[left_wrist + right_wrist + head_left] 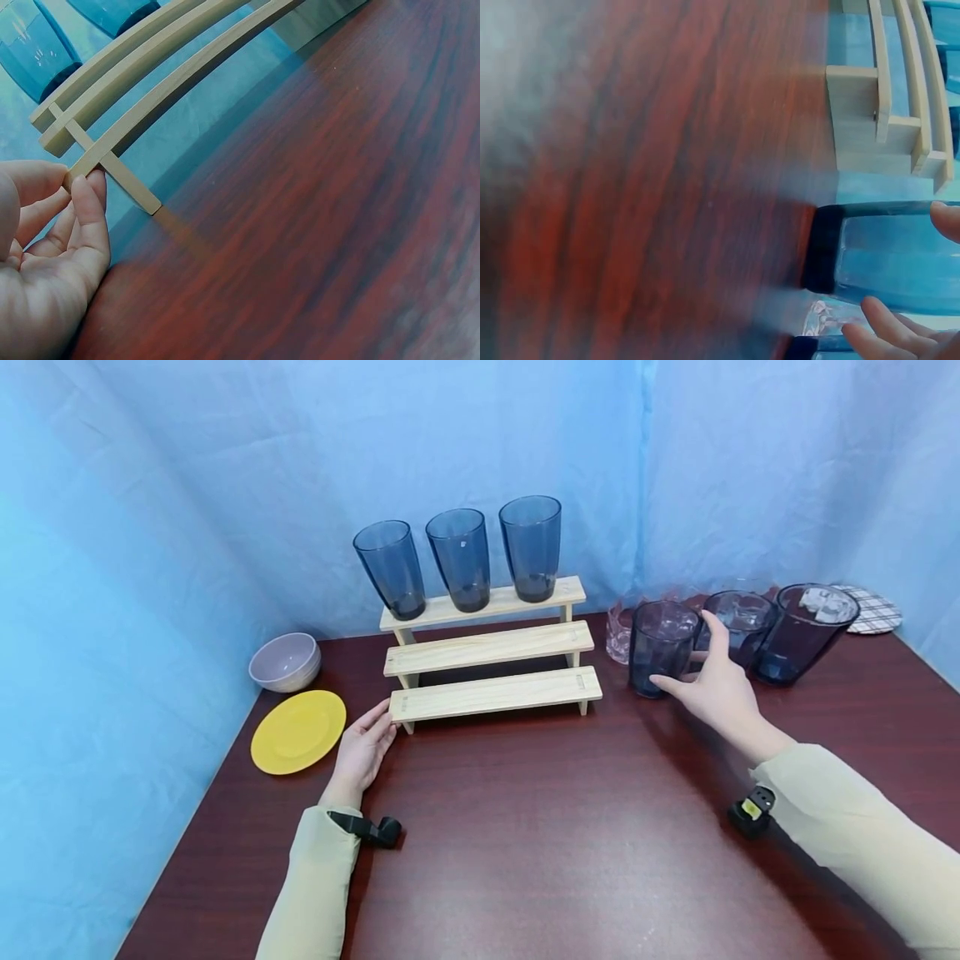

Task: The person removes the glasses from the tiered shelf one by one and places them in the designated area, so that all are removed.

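The left hand pinches the rack at its end; left of it lies a plate. The right hand, thumb and fingers spread wide, is around a glass.

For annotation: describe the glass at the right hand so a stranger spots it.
On the dark-red table, find the wooden three-step rack. To its right stand three tinted tumblers. Yours is the leftmost tumbler, the only one between thumb and forefinger of the right hand.

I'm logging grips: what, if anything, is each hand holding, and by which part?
Left hand: wooden rack, pinched at the left end of its lowest shelf. Right hand: around a dark tumbler; whether it grips cannot be told.
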`<state>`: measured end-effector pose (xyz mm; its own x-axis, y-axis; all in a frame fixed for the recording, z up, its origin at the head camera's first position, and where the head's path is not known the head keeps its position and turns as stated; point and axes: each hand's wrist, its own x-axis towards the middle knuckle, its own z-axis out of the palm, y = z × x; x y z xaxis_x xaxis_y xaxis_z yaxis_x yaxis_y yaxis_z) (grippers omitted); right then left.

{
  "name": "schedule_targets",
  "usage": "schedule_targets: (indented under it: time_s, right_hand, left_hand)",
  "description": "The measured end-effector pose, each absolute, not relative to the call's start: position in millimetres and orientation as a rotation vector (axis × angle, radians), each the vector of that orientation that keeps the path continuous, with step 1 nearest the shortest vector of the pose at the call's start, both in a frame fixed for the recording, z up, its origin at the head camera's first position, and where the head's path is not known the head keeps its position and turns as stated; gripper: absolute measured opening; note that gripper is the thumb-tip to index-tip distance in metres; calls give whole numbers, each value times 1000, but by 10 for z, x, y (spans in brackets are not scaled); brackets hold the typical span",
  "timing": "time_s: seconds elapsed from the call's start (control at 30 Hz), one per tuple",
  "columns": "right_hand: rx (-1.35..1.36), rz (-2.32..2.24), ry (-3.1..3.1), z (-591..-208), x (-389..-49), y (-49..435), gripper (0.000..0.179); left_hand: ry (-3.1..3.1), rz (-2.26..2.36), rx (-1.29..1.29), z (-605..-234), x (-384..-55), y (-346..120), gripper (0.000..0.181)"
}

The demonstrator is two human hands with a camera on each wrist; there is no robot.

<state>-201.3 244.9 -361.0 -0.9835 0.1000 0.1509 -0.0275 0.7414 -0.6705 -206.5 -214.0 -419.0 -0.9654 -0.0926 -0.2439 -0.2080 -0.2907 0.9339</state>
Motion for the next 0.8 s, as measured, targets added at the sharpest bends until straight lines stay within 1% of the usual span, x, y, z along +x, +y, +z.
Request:
schedule_targets:
  time_s: [0.23,0.47,0.63,0.8]
  right_hand:
    - [-27,1294,-2730,-3549,-1833,2393,105]
    - [104,1432,-2712,-3528,-1679,2240,99]
    - [169,1515,-2736,-3477,-1672,2081,98]
    - [220,1583,-2727,-3338,-1759,1884,96]
  left_hand:
    - [1832,2457,-405,-4202,-2063,-2145,46]
    - [1867,2445,-396,-4202,-2054,-2152,46]
    - [1864,2439,-388,-4199,-2055,-2143,45]
    - [1856,2449,-387,-4200,-2068,-2141,46]
